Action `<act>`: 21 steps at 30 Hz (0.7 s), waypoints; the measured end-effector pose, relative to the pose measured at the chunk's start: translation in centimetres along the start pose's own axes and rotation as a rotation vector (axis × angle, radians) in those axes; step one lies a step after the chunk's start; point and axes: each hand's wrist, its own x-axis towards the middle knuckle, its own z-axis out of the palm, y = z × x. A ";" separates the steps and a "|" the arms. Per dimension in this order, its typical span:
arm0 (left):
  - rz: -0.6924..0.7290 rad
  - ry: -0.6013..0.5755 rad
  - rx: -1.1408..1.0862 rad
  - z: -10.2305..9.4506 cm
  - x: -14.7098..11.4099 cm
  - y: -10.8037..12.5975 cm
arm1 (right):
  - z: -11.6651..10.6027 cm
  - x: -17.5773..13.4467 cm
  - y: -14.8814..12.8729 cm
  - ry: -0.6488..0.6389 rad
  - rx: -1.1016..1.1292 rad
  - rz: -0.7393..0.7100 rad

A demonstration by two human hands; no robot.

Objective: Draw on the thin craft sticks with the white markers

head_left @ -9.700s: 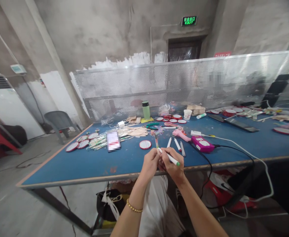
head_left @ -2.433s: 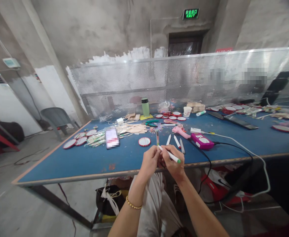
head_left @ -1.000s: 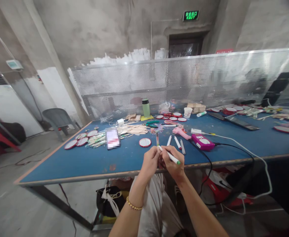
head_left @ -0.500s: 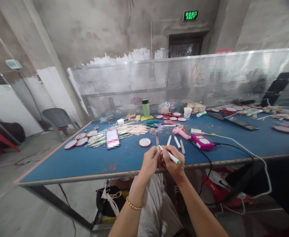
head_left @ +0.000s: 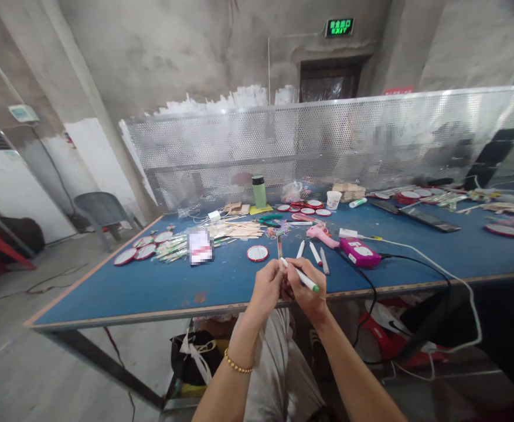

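Note:
My left hand (head_left: pixel 269 280) is closed on a narrow flat wooden stick (head_left: pixel 279 246), which points up and away from me and carries some colour along its face. In my right hand (head_left: pixel 308 287) is a white marker with a green end (head_left: pixel 303 276), gripped like a pen. Its tip meets the stick close to my left fingertips. Both hands are together just over the table's front edge. Beyond them lie several more markers (head_left: pixel 315 254) and a round white disc with a red rim (head_left: pixel 257 253).
On the blue table (head_left: pixel 151 293) are wooden sticks (head_left: pixel 243 230), a pink glue gun (head_left: pixel 322 235), a purple box (head_left: pixel 360 253) with cables, a green bottle (head_left: pixel 259 192) and a paper cup (head_left: pixel 333 200). A perforated metal screen (head_left: pixel 239 140) stands along the back.
The marker in my right hand has shifted very slightly left against the stick. My left hand and the things on the table look the same.

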 end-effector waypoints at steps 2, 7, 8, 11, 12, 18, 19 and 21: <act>0.006 0.004 0.008 -0.1 0.0 -0.1 | 0.0 0.0 0.1 -0.005 -0.001 -0.007; 0.001 0.002 0.023 -0.1 0.0 -0.2 | 0.1 -0.1 0.1 0.021 -0.020 0.034; -0.001 -0.001 0.017 -0.1 0.0 -0.1 | 0.0 -0.1 0.1 0.025 -0.018 0.037; 0.005 -0.003 -0.004 -0.1 0.0 -0.1 | 0.0 -0.1 0.0 0.021 -0.002 0.016; 0.009 -0.001 -0.004 0.0 0.0 -0.1 | 0.0 -0.1 0.0 0.015 0.001 0.005; 0.021 0.002 0.017 -0.1 0.0 0.0 | 0.2 -0.1 0.2 0.010 0.004 0.020; 0.017 -0.002 0.010 -0.1 0.0 0.0 | 0.2 -0.2 0.3 0.018 0.004 0.036; 0.007 -0.011 -0.003 -0.1 0.0 0.0 | 0.2 -0.2 0.3 0.035 0.007 0.059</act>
